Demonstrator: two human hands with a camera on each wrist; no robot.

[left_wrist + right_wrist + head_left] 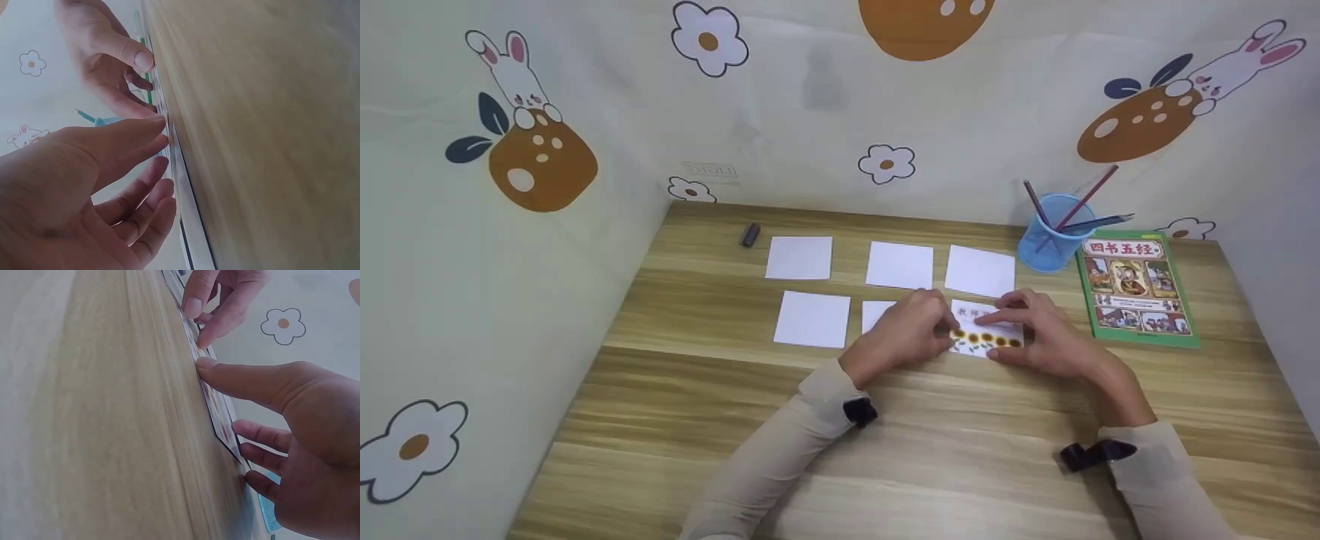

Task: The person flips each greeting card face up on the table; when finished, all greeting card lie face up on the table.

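A card printed with a row of sunflowers and Chinese characters [973, 327] lies on the table between the two hands. At its left edge, the left hand [901, 330] touches it with thumb and forefinger close together; the other fingers are loosely bent in the left wrist view. Over the card's right part, the right hand [1054, 341] rests its thumb and fingers on it, spread apart. Its thumb [242, 379] lies straight on the printed card [220, 419] in the right wrist view. Partly hidden behind the left hand is a blank white card [876, 311].
More blank cards lie around: back left [799, 258], back middle [900, 264], back right [980, 270] and front left [811, 319]. A dark marker-like stub [750, 235] is at the back left. A blue pencil cup [1046, 251] stands beside a green-edged book [1144, 304].
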